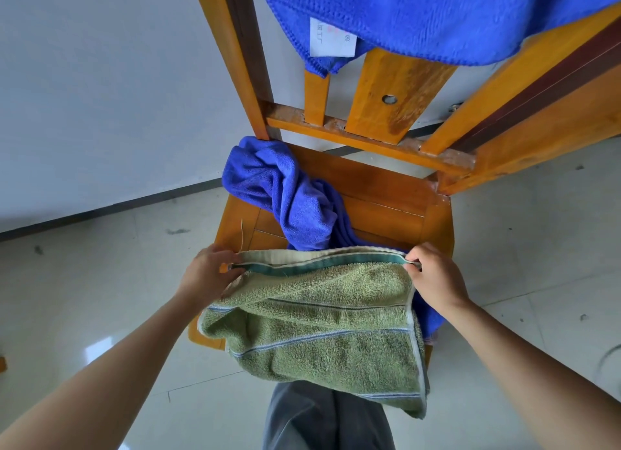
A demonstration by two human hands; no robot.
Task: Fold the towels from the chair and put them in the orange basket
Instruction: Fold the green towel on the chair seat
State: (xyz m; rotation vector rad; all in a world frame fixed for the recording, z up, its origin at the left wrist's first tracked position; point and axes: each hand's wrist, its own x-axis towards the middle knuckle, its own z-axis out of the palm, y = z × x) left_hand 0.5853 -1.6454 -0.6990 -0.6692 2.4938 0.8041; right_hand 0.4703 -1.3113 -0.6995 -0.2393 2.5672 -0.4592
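Head view: the left hand (208,275) and right hand (433,275), held apart, each pinch a top corner of the green towel (319,322), which hangs over the front edge of the chair (386,197) seat. A crumpled blue towel (289,194) lies on the seat's back left corner, and another blue towel (420,12) drapes over the chair's backrest.

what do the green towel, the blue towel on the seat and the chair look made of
Green towel: likely cotton terry, matte; looped pile and woven stripes show.
Blue towel: probably microfibre; short plush nap, slight sheen.
Chair: wood, glossy orange varnish, worn patchy on the back slat.
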